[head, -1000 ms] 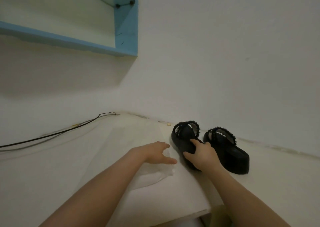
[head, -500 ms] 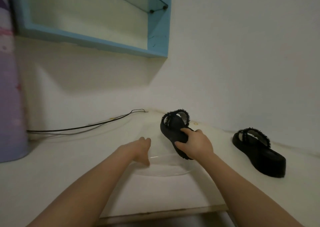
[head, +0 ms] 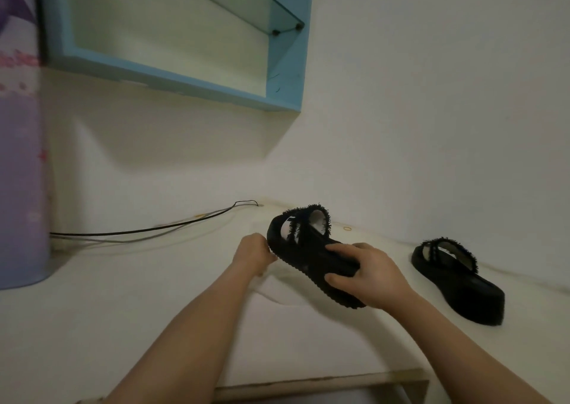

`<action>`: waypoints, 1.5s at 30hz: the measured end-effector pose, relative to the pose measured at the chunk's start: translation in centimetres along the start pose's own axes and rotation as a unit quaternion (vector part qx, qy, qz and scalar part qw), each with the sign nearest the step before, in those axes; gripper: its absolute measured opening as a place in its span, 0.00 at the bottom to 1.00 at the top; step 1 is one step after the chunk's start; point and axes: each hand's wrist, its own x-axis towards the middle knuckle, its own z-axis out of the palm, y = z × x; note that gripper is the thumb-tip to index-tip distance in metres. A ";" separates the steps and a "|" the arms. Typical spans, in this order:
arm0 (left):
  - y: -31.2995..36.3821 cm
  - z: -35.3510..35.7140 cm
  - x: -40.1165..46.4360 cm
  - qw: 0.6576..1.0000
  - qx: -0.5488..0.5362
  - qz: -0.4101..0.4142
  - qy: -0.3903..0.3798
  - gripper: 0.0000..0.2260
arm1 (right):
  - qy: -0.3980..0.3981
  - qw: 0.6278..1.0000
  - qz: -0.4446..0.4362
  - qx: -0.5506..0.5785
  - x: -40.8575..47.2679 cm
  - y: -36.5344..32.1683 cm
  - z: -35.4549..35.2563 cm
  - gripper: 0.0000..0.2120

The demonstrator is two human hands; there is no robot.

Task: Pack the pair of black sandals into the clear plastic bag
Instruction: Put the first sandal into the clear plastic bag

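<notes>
My right hand (head: 368, 275) grips one black platform sandal (head: 303, 249) by its heel end and holds it tilted above the white surface, toe pointing away to the left. My left hand (head: 254, 254) is closed on the edge of the clear plastic bag (head: 277, 289), right beside the sandal's toe. The bag is faint against the white top; its mouth lies under the raised sandal. The second black sandal (head: 459, 283) sits flat on the surface at the right, near the wall.
A black cable (head: 148, 229) runs along the wall at the left. A blue-framed wall shelf (head: 287, 64) with a glass pane hangs above. A purple patterned curtain (head: 18, 188) stands at the far left. The surface's front edge (head: 320, 385) is close below my arms.
My right hand lifted the first sandal off the surface and carried it left, away from its pair. My left hand went from resting flat on the bag to pinching its edge.
</notes>
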 end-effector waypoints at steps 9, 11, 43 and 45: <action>0.0 0.5 1.3 0.994 -0.083 -0.038 0.052 0.10 | -0.041 0.994 -0.015 0.098 -2.8 4.0 -2.2 0.22; -0.1 0.5 1.5 0.991 -0.103 -0.052 0.071 0.09 | -0.038 0.992 -0.015 0.119 -3.0 4.3 -2.2 0.23; 2.8 0.8 0.6 0.964 -0.196 0.177 0.020 0.12 | 0.003 0.996 0.014 -0.083 1.3 -1.5 6.5 0.27; 2.8 1.0 0.4 0.968 -0.178 0.178 0.006 0.12 | 0.002 0.997 0.013 -0.079 2.0 -2.2 7.4 0.26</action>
